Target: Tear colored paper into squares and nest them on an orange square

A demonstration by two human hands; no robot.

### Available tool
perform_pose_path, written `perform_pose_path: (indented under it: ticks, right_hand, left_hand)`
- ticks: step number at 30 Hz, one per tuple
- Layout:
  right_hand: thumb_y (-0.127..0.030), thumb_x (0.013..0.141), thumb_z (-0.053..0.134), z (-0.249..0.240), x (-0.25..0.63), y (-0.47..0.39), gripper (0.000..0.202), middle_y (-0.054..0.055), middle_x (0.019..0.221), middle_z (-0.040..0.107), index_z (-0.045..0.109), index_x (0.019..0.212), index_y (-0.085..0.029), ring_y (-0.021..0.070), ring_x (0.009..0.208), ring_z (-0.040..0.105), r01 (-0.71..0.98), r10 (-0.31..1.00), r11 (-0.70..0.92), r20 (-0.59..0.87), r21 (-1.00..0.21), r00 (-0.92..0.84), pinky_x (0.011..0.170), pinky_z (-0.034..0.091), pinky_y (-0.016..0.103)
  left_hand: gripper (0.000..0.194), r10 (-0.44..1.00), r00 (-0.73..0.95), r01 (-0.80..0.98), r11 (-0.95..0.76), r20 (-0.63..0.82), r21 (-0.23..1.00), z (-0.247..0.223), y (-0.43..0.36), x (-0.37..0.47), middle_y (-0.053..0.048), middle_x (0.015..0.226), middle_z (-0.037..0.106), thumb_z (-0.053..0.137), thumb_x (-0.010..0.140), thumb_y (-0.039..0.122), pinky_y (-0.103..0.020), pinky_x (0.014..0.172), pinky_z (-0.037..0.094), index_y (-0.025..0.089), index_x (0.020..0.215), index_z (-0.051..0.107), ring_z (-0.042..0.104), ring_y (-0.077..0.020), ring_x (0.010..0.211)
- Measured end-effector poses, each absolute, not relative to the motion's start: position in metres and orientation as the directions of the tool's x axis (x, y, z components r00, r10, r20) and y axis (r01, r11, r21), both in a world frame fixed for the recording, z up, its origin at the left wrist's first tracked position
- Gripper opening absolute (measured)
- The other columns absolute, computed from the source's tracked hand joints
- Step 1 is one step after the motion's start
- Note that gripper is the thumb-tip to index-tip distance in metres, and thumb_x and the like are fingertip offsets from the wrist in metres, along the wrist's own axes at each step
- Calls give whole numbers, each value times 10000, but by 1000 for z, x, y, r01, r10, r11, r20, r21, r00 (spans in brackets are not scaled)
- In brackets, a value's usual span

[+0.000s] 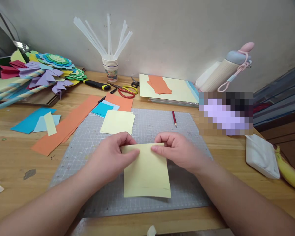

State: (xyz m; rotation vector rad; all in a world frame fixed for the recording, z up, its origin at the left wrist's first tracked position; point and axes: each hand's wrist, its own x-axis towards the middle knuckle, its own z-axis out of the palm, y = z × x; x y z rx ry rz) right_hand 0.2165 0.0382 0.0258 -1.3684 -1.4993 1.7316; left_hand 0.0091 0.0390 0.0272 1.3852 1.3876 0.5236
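Left hand (127,150) and right hand (169,148) each have a top corner of the yellow paper (146,173) pinched, basically holding it over the gray cutting mat (103,200), below some cream squares (118,121).

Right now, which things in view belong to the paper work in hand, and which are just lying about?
Likely part of the work:
yellow sheet, between left hand and right hand
cutting mat
yellow paper stack
pencil

Apparently just lying about:
banana
tilted bottle
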Motion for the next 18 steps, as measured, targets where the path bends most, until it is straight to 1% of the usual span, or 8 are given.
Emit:
perform_pose_path:
  ticks: [1, 3, 5, 7, 9, 11, 18]
  right_hand:
    - [-368, 803, 641, 25, 215, 37, 225, -31, 595, 572, 533, 704, -198, 101, 524, 526, 270, 817, -320, -408, -908, -406, 481, 388, 217]
    - [-354, 802, 636, 23, 213, 35, 211, -35, 589, 562, 531, 708, -197, 96, 510, 511, 302, 771, -351, -457, -886, -444, 472, 369, 216]
    - [-353, 804, 632, 20, 211, 33, 208, -43, 578, 530, 535, 713, -193, 88, 500, 474, 324, 748, -344, -466, -881, -472, 471, 343, 216]
    - [-372, 805, 639, 17, 209, 31, 219, -51, 574, 490, 550, 723, -189, 82, 503, 425, 336, 762, -301, -436, -893, -478, 473, 310, 219]
    - [-400, 803, 648, 14, 208, 31, 241, -50, 587, 472, 570, 731, -185, 84, 526, 402, 333, 795, -242, -383, -912, -470, 484, 295, 225]
    - [-412, 809, 649, 13, 209, 32, 252, -42, 612, 484, 580, 735, -181, 91, 557, 410, 320, 825, -197, -333, -927, -456, 506, 304, 232]
    - [-402, 790, 689, 24, 234, 51, 271, -25, 658, 558, 574, 707, -171, 97, 608, 481, 245, 852, -183, -278, -952, -444, 562, 363, 229]
  left_hand:
    - [211, 916, 248, 514, 152, -316, 844, 27, 39, 10, 23, 782, 648, 658, 719, 406, -260, 593, 374, 217, 806, 624, 531, -142, 675]
    - [194, 899, 323, 567, 67, -296, 821, 26, 39, 12, 23, 817, 672, 618, 748, 406, -267, 614, 394, 231, 824, 656, 553, -153, 711]
    - [206, 859, 393, 573, 52, -330, 818, 25, 38, 14, 23, 774, 675, 574, 778, 416, -269, 607, 400, 231, 785, 664, 563, -158, 706]
    - [212, 843, 419, 579, 38, -337, 815, 25, 36, 15, 26, 721, 662, 562, 780, 412, -265, 586, 391, 225, 743, 656, 551, -152, 674]
    - [210, 851, 414, 581, 25, -322, 813, 25, 36, 15, 30, 698, 648, 560, 775, 406, -256, 565, 376, 221, 723, 644, 526, -140, 642]
    - [216, 865, 392, 583, 30, -313, 812, 27, 36, 13, 31, 692, 634, 550, 772, 407, -249, 551, 366, 218, 715, 636, 500, -130, 621]
    - [221, 895, 300, 598, 93, -330, 796, 33, 41, 7, 30, 641, 556, 572, 743, 417, -222, 497, 320, 208, 689, 618, 432, -111, 575]
